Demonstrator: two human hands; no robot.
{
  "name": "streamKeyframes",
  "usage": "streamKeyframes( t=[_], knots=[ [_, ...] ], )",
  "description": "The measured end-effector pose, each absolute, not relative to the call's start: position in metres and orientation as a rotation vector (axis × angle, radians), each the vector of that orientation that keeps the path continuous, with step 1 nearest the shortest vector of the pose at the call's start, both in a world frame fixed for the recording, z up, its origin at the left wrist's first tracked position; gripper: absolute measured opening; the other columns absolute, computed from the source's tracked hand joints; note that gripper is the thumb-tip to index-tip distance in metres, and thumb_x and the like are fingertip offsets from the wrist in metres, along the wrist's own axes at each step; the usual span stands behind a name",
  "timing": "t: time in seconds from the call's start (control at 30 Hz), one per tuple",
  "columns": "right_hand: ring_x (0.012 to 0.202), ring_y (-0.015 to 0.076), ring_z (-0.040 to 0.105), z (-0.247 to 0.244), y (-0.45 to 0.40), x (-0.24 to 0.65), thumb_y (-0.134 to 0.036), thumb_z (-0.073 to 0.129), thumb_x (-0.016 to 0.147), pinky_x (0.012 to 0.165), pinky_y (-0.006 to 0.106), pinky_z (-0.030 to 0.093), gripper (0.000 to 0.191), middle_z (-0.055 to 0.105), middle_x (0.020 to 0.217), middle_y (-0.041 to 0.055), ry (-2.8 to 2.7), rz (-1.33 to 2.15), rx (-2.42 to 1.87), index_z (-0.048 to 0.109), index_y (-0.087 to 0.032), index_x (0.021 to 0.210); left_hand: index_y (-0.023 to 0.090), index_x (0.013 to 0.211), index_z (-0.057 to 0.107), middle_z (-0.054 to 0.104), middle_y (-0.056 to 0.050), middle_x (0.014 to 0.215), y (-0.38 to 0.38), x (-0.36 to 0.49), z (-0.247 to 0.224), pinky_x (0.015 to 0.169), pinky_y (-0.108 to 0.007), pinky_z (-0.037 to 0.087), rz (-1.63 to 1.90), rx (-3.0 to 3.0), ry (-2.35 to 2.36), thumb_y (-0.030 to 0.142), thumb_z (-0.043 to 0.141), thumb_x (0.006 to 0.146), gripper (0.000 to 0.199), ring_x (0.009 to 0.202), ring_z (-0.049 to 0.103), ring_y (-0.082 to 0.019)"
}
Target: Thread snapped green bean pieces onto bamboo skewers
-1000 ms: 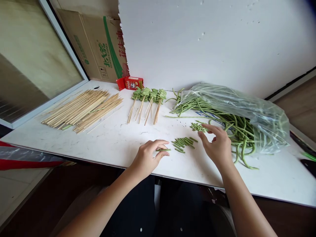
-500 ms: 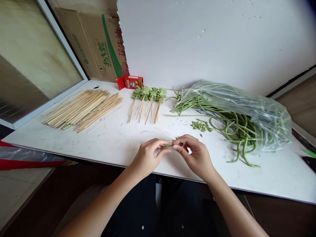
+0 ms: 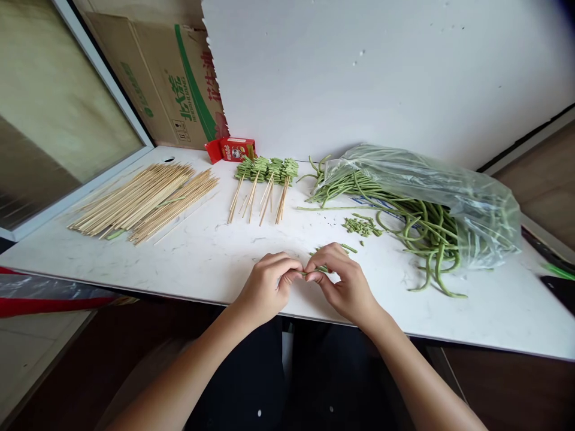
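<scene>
From where I stand, the two hands meet low over the near edge of the white table, fingertips almost touching: the left hand has thumb and forefinger pinched together on a short bean piece, and the right hand pinches just beside it, seemingly on the same piece, though the fingers hide nearly all of it. The step looks to me like nipping or snapping at the end of that piece. To do it well, I'd keep the left pinch firm and close to the spot being worked, so the bean doesn't bend or slip, and let the right thumb do the work in one short turn. Squeezing too hard would likely bruise it, and taking too much would leave it shorter than the rest. Cut lengths lie on the table partly hidden behind the right hand, so I'd lift the wrist a little to avoid brushing them about. Beyond them sits a small heap of green bits, worth keeping apart from the good lengths, and further right the long beans spill out of a clear plastic bag, well away from the fingers
</scene>
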State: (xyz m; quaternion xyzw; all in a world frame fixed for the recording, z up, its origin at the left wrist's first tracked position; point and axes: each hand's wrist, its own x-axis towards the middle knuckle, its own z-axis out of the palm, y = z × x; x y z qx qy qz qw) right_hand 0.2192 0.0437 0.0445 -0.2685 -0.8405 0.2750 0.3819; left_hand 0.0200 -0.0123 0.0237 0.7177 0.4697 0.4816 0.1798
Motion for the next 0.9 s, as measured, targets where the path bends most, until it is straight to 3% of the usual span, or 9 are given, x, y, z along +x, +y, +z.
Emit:
streamKeyframes(
  t=[0.2,0.43,0.5,0.6,0.7,0.9],
  knots=[
    [0.09,0.0247,0.06,0.042,0.042,0.216,-0.017,0.064,0.101,0.081,0.04,0.05,0.017,0.07,0.084,0.0047,-2.129,0.82,-0.65,0.071,-0.026,0.088,0.02,0.086,0.073,0.074,-0.003,0.082,-0.013,0.021,0.025,0.076,-0.031,0.052,1.316,1.95,1.225,0.008,0.057,0.097,0.022,0.076,0.067,-0.017],
    [0.083,0.0238,0.06,0.05,0.043,0.221,-0.044,0.061,0.106,0.087,0.044,0.049,0.034,0.068,0.078,0.0046,-2.057,1.156,-0.559,0.07,-0.025,0.08,0.017,0.082,0.074,0.073,-0.004,0.077,-0.011,0.015,0.027,0.071,-0.029,0.054,1.283,1.744,1.118,0.011,0.059,0.098,0.023,0.073,0.068,-0.016],
    [0.082,0.0233,0.061,0.052,0.044,0.223,-0.047,0.068,0.102,0.085,0.044,0.049,0.029,0.069,0.078,0.0042,-1.994,1.188,-0.55,0.075,-0.026,0.083,0.017,0.084,0.075,0.075,-0.004,0.079,-0.009,0.01,0.03,0.072,-0.029,0.056,1.261,1.697,1.116,0.016,0.064,0.098,0.018,0.074,0.07,-0.016],
    [0.083,0.024,0.063,0.049,0.052,0.228,-0.044,0.081,0.093,0.076,0.041,0.05,0.016,0.075,0.083,0.0053,-1.914,1.071,-0.676,0.083,-0.028,0.093,0.019,0.096,0.079,0.078,-0.005,0.089,-0.006,0.005,0.031,0.077,-0.03,0.057,1.234,1.712,1.192,0.023,0.072,0.097,0.007,0.083,0.072,-0.018],
    [0.088,0.0253,0.066,0.041,0.063,0.236,-0.042,0.08,0.095,0.069,0.039,0.05,0.017,0.079,0.094,0.0076,-1.892,0.947,-0.839,0.086,-0.03,0.104,0.02,0.105,0.08,0.079,-0.007,0.098,-0.004,0.004,0.025,0.081,-0.032,0.058,1.278,1.783,1.286,0.024,0.072,0.099,0.011,0.089,0.073,-0.019],
    [0.093,0.0264,0.067,0.03,0.077,0.244,-0.044,0.076,0.097,0.071,0.04,0.052,0.022,0.081,0.099,0.009,-1.914,0.804,-0.977,0.085,-0.028,0.109,0.021,0.106,0.079,0.079,-0.007,0.102,0.001,0.003,0.014,0.089,-0.037,0.058,1.272,1.913,1.353,0.018,0.071,0.098,0.011,0.096,0.074,-0.021]
  ],
)
